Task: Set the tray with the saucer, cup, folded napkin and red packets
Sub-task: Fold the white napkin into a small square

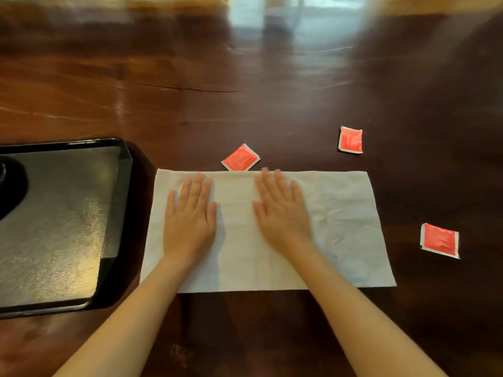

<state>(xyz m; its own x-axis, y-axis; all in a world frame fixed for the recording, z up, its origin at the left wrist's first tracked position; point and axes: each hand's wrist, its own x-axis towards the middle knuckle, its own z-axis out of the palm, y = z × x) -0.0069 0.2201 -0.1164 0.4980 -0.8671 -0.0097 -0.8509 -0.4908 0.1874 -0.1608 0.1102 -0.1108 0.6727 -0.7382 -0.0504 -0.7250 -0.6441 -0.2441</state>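
A white paper napkin [345, 221] lies flat on the dark wooden table, folded into a wide rectangle. My left hand [190, 216] rests palm down on its left part, fingers spread. My right hand [280, 210] presses palm down near its middle. Three red packets lie on the table: one [241, 158] touching the napkin's far edge, one [350, 140] farther right, one [439, 240] to the right of the napkin. A black tray [62, 224] sits at the left; a dark round object [11, 186], cut off by the frame edge, stands on it. No cup is visible.
The wooden table [245, 77] stretches far back with glare from a window. The tray's right rim lies close to the napkin's left edge.
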